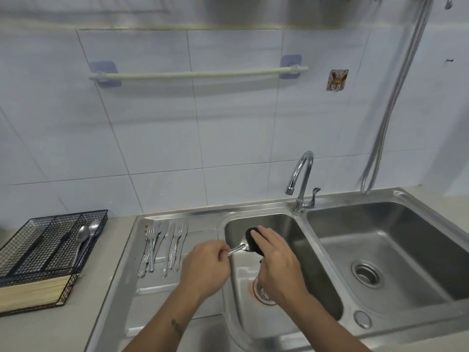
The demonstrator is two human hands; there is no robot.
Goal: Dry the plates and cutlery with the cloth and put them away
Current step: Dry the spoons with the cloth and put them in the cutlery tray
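My left hand (pixel 205 268) grips the handle of a steel utensil (pixel 237 248) over the left edge of the left sink basin (pixel 291 237). My right hand (pixel 276 260) presses a dark cloth (pixel 252 240) around the utensil's head, which is hidden. Several forks and knives (pixel 163 243) lie side by side on the steel drainboard (pixel 162 301) to the left. A black wire cutlery tray (pixel 48 245) on the counter at the far left holds two spoons (pixel 87 236) and dark-handled pieces. No plates are in view.
A chrome tap (pixel 300 184) stands between the two basins, and the right basin (pixel 380 250) holds only its drain. A bundle of pale chopsticks (pixel 33 293) fills the tray's front. A towel rail (pixel 198 73) and a hose (pixel 396 97) hang on the tiled wall.
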